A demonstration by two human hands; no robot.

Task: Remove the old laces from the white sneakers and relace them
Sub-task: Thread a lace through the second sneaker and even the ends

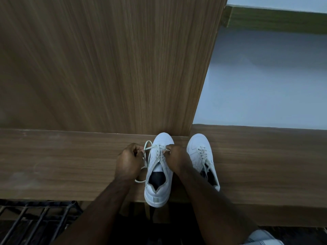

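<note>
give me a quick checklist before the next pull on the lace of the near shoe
1. Left hand grips the lace: ok.
2. Right hand at the eyelets of the near shoe: ok; what it pinches, cannot tell.
3. Near shoe fully on the shelf: not ok, heel overhangs the front edge.
4. Lace free of knots: cannot tell.
5. Other shoe apart from the near one: ok, still laced.

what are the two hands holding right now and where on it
The left hand pinches a loose stretch of the lace pulled out to the left of the near sneaker; the right hand grips the lace at the eyelets.
</note>
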